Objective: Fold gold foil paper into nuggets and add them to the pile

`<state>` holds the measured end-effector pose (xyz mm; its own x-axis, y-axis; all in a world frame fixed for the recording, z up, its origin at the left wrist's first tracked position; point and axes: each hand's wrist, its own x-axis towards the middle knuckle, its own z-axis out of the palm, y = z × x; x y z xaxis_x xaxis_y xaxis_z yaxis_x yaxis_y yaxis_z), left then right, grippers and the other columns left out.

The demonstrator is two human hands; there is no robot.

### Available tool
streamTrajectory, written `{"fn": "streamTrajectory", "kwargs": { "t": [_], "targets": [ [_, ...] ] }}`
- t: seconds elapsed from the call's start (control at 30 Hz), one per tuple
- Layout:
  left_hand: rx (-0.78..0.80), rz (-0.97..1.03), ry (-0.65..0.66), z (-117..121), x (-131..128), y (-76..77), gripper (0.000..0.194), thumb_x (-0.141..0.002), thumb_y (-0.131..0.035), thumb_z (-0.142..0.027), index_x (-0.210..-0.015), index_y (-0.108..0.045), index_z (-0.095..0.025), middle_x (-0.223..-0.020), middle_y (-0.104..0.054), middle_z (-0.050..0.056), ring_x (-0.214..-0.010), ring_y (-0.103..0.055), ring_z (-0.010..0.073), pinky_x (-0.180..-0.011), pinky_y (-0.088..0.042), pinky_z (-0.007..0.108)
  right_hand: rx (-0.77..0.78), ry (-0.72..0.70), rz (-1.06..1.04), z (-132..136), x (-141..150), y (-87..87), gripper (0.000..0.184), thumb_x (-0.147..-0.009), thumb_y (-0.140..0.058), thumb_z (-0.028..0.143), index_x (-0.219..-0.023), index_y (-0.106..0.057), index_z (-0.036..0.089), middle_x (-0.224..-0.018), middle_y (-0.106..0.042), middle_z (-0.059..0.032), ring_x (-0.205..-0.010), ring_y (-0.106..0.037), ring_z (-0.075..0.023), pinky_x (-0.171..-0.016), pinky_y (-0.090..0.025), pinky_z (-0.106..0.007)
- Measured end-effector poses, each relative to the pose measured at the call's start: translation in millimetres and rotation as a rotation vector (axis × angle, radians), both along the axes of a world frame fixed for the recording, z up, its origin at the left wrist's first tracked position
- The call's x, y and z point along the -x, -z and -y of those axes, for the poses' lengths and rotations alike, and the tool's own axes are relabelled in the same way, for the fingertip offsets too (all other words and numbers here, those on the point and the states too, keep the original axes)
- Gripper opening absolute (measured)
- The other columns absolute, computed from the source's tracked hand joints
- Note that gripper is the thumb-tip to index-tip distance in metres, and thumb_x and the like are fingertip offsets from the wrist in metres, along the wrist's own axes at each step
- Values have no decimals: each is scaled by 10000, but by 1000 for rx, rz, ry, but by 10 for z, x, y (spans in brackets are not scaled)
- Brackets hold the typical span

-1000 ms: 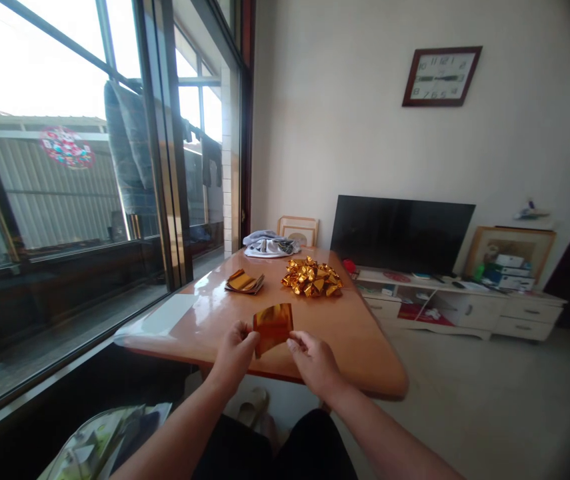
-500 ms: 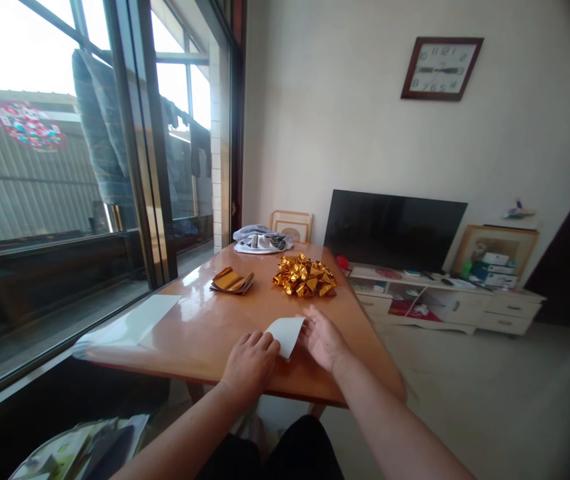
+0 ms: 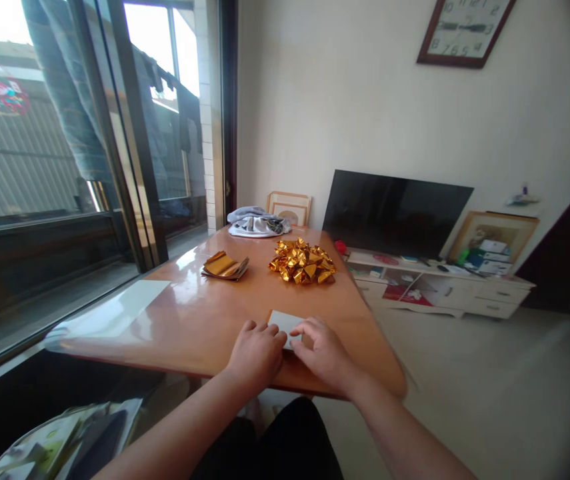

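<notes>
**Small Sheet Covered by 2 Hands, Gold Heap Already Built Up Beyond**

And here, at lower centre of the frame, the small sheet is laid near the close edge of the table, its pale face turned up, a thin gold strip seen along its left side. Its near part is hidden by 2 hands, so whether any crease has been made there cannot be told.

On the sheet's left side, the left hand is set down with its fingers curled and bunched together; whether the paper is clamped beneath them cannot be told. On the right, the right hand is held over the paper, thumb and forefinger apart, a small gap seen between their tips.

And the progress? Plenty seems to be finished: just right of centre, many crumpled-looking, pointed gold pieces are gathered in the heap, too tangled to be counted. Some appears to be left, too: left of centre, a gold stack of flat pieces is seen, apparently unworked. The sheet in hand, it is judged, has been barely begun, with no finished shape shown.
</notes>
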<state>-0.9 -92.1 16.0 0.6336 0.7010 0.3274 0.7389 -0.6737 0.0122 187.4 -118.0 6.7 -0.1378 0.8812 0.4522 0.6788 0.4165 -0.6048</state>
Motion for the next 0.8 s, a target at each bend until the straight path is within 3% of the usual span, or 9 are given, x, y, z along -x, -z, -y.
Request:
{"fn": "streamTrajectory", "kwargs": {
  "t": [0.1, 0.2, 0.27, 0.6, 0.8],
  "targets": [
    [29, 20, 12, -6, -51, -10, 118, -868, -575, -225, -888, -690, -209, -895, -690, 79, -886, -625, 269, -775, -349, 419, -45, 13, 301, 102, -5, 31, 88, -827, -698, 250, -912, -695, 226, -945, -668, -35, -954, -562, -212, -858, -423, -328],
    [46, 25, 10, -7, -104, -10, 123, -870, -576, -229, -842, -692, -201, -891, -689, 84, -879, -629, 261, -766, -352, 411, -49, 41, 423, 103, -38, 106, 18, -854, -669, 203, -863, -677, 216, -909, -656, -26, -920, -542, -199, -831, -395, -316],
    [61, 25, 9, -8, -120, -1, 132, -870, -576, -229, -818, -691, -193, -899, -689, 93, -868, -629, 253, -766, -356, 402, -47, 39, 453, 88, -63, 150, 64, -890, -631, 189, -857, -679, 215, -901, -655, -25, -906, -541, -190, -822, -387, -309],
    [140, 100, 23, -97, 264, 14, 194, -897, -549, -265, -771, -685, -206, -863, -647, 67, -835, -606, 217, -772, -367, 339, -49, 26, 419, 126, -81, 125, 172, -945, -582, 225, -870, -736, 232, -891, -658, -38, -891, -566, -185, -813, -411, -294],
    [200, 180, 0, -245, 382, 70, 246, -923, -517, -329, -780, -679, -212, -861, -646, 51, -829, -599, 200, -764, -379, 302, 85, 53, 277, 58, -105, 87, 231, -941, -555, 248, -792, -731, 225, -828, -668, -29, -812, -588, -168, -731, -411, -257]
  ]
}}
